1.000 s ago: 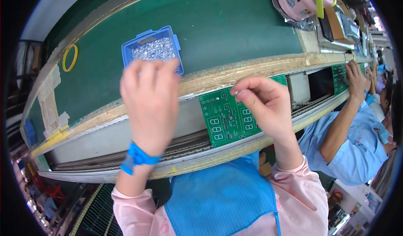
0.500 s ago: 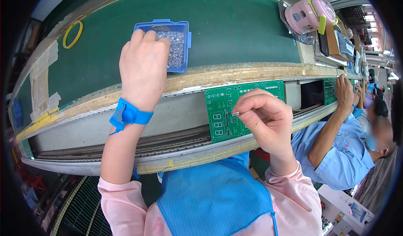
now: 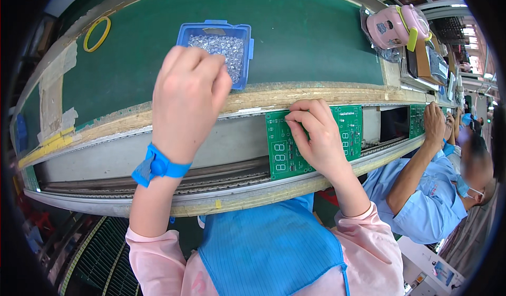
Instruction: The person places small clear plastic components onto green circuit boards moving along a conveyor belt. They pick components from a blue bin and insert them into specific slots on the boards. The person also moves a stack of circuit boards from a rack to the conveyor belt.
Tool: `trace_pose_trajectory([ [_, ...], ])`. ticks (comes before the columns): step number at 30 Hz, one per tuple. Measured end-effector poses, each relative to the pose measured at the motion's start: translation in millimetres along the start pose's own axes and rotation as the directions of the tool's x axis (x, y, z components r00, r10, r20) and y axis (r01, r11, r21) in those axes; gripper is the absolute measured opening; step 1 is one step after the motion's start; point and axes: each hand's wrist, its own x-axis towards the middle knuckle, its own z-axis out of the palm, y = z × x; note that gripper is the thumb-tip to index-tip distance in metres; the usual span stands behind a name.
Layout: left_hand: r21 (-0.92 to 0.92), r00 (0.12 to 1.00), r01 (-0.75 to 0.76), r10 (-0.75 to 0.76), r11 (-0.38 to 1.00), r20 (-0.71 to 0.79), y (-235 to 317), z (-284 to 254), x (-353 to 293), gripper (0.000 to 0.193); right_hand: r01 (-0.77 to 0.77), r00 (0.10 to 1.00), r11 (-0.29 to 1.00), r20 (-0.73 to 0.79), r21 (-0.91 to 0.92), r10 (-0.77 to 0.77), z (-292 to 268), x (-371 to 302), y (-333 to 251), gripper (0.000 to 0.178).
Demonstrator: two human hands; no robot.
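Note:
My left hand (image 3: 191, 90) is closed, fingers curled, at the near-left side of a blue plastic bin (image 3: 250, 59). Many small clear parts (image 3: 226, 48) fill the bin. What the left fingers hold, if anything, is hidden. A blue wrist strap (image 3: 161, 164) circles my left wrist. Over a green circuit board (image 3: 276, 132), my right hand (image 3: 316, 132) has thumb and forefinger in a pinch, their tips close to its upper left part. Anything between those tips is too small or hidden to make out. The board lies across the rails of a conveyor track.
A wooden ledge (image 3: 337, 91) separates the green bench from the conveyor track (image 3: 121, 164). At the far left lies a yellow ring (image 3: 97, 34); a pink jug (image 3: 392, 27) stands at the back right beside boxes. A co-worker's hand (image 3: 434, 121) works at another board further right.
My left hand has drawn back from inside the bin toward me. My right hand, which held a small clear part with leads above the board, has moved its fingertips down to the board.

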Motion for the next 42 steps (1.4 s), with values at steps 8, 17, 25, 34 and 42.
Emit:
trace_pose_trajectory([
  [8,-0.354,0.994,0.09,-0.06,0.931,0.095,28,-9,-28,0.011,0.008,0.999,0.998,0.034,-0.055,-0.006,4,0,3,0.013],
  [17,-0.434,0.983,0.156,-0.094,0.887,0.16,30,-1,-43,0.012,-0.006,1.0,0.999,0.03,-0.046,0.007,5,1,2,0.013],
  [25,-0.546,0.959,0.264,-0.159,0.795,0.233,32,4,-49,0.014,0.047,0.998,0.986,0.041,-0.158,-0.041,8,2,-3,0.015],
  [34,-0.771,0.845,0.53,-0.296,0.353,0.445,30,-5,-52,0.018,-0.028,0.992,0.977,0.112,-0.212,0.053,1,7,-12,0.024],
  [42,-0.866,0.872,0.47,-0.245,0.171,0.425,29,-4,-58,0.021,0.053,0.999,0.993,0.002,-0.107,-0.053,-10,65,-27,0.02],
])
